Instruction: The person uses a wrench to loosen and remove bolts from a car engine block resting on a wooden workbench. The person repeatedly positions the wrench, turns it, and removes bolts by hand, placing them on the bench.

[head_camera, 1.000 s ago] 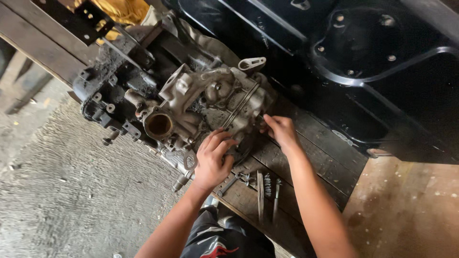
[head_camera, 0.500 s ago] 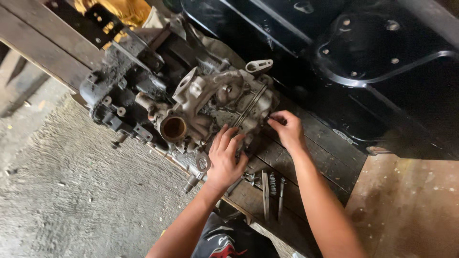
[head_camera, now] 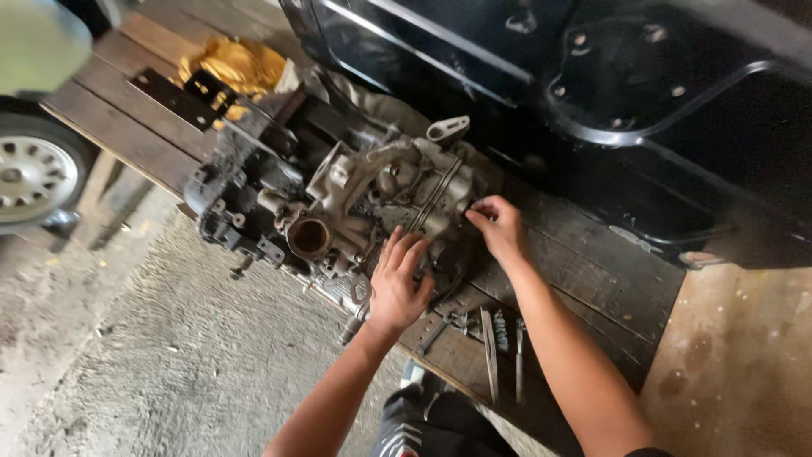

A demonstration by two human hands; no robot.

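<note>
Presently we list one grimy metal engine assembly [head_camera: 355, 211], lying on its side on a dark wooden plank platform [head_camera: 584, 279] beside a rough concrete floor [head_camera: 169, 364]. Our left hand [head_camera: 399, 283] rests flat on the assembly's near face, fingers spread and loose, gripping nothing. Our right hand [head_camera: 501, 228] sits at the assembly's right edge, fingertips pinched together against the casing; whether they hold a small part we cannot tell. Round open port [head_camera: 309, 237] on the assembly, facing up toward us, just left of the left hand. Several slim hand tools [head_camera: 499, 347] lie on the planks between our forearms, near the platform's edge. Yellow cloth [head_camera: 237, 68] at the far end of the planks, well apart from the hands. Black car body panel [head_camera: 592, 93] behind the assembly. Car wheel [head_camera: 34, 173] at the left margin.
</note>
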